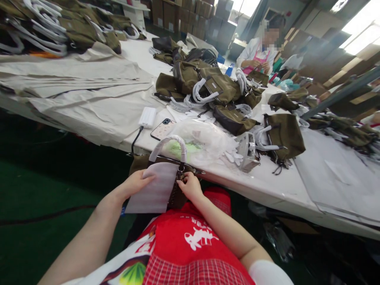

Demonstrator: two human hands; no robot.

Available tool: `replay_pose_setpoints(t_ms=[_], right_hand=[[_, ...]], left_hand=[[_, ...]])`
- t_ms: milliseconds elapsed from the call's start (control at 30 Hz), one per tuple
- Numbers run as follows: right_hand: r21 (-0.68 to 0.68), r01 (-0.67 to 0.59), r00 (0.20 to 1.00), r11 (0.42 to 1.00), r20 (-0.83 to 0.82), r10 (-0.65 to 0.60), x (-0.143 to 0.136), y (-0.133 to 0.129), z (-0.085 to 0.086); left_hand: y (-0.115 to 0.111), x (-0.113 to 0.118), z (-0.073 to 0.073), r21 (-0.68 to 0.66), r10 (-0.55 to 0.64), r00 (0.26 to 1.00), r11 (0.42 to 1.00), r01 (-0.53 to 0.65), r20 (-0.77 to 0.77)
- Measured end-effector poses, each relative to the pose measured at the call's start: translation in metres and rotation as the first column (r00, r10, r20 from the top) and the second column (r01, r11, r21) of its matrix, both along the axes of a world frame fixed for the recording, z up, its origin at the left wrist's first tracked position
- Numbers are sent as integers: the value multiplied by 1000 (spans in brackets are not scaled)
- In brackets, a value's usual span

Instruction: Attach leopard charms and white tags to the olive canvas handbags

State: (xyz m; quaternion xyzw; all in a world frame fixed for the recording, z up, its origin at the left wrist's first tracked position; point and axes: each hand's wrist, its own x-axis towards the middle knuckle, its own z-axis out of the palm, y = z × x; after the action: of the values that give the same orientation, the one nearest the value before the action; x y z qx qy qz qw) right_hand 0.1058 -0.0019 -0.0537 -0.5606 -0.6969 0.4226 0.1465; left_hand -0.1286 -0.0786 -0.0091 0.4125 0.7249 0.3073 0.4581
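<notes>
An olive handbag (178, 198) with a white-wrapped handle (170, 141) is against the table's front edge, in front of my body. Over its front lies a thin white sheet (157, 194) with a rounded top, covering much of the bag. My left hand (139, 184) grips the sheet's upper left edge, thumb on top. With bent fingers, my right hand (191, 187) pinches a dark metal chain (179, 176) that hangs below the handle's ring. The fingertips partly hide the chain's upper end.
On the table (285, 182) are a phone (162, 129), a white power bank (147, 117), a clear plastic bag (202, 138), a clear dispenser-like object (247, 150) and piles of olive handbags (219, 85). Beige fabric (89, 83) covers the left. A co-worker (258, 55) is across the table.
</notes>
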Motion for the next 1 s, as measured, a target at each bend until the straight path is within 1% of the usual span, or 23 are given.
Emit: replay_pose_setpoints(t_ms=[33, 67, 100, 133, 200, 233, 300, 333, 400, 433, 500, 567, 633, 700, 767, 867, 900, 1000], right_hand=[[50, 10, 1000, 999, 28, -11, 0, -1, -1], [69, 22, 999, 997, 25, -24, 0, -2, -1], [49, 39, 999, 998, -13, -39, 0, -3, -1], [-12, 55, 996, 998, -76, -56, 1, -2, 1], [-211, 50, 965, 976, -241, -102, 3, 1, 8], [-319, 20, 938, 947, -321, -128, 4, 4, 12], [-493, -70, 878, 867, -443, -181, 6, 11, 24], [-548, -106, 849, 830, -484, -212, 7, 14, 29], [-610, -147, 807, 778, -529, -262, 8, 19, 38], [-623, -160, 798, 765, -538, -272, 7, 21, 41], [-619, -178, 794, 765, -549, -260, 5, 21, 45], [-600, -180, 799, 780, -552, -240, 2, 18, 45], [-576, -151, 807, 803, -541, -237, 0, 15, 44], [-547, -112, 820, 830, -522, -233, -2, 11, 41], [-528, -78, 827, 846, -508, -241, -4, 8, 39], [-528, -43, 812, 848, -513, -278, -4, 5, 37], [-530, -42, 804, 847, -521, -287, -4, 5, 37], [-539, -70, 789, 840, -545, -284, -4, 6, 37]], left_hand=[[-1, -5, 1, -6, 3, 1000, 1000, -3, 7], [-3, -11, 3, -13, 9, 1000, 1000, -9, 4], [-4, -18, 5, -24, 12, 1000, 1000, -12, -1], [-6, -23, 7, -40, 10, 1000, 999, -9, 2], [-8, -32, 10, -91, -38, 997, 995, 44, 62], [-9, -33, 10, -120, -80, 991, 988, 93, 110], [-7, -29, 10, -157, -148, 968, 971, 181, 200], [-4, -24, 8, -159, -157, 958, 967, 198, 240], [2, -9, 3, -137, -129, 939, 974, 181, 320], [7, -1, 0, -121, -108, 927, 979, 162, 360], [15, 15, -5, -100, -85, 904, 985, 139, 419], [22, 28, -9, -101, -58, 881, 988, 119, 469], [26, 36, -11, -128, 23, 830, 990, 59, 557], [27, 41, -13, -172, 110, 762, 985, 2, 638], [26, 44, -16, -237, 188, 683, 971, -21, 706], [21, 45, -22, -328, 287, 577, 944, -34, 765], [19, 45, -24, -353, 317, 553, 934, -43, 770], [15, 47, -29, -399, 379, 516, 914, -77, 768]])
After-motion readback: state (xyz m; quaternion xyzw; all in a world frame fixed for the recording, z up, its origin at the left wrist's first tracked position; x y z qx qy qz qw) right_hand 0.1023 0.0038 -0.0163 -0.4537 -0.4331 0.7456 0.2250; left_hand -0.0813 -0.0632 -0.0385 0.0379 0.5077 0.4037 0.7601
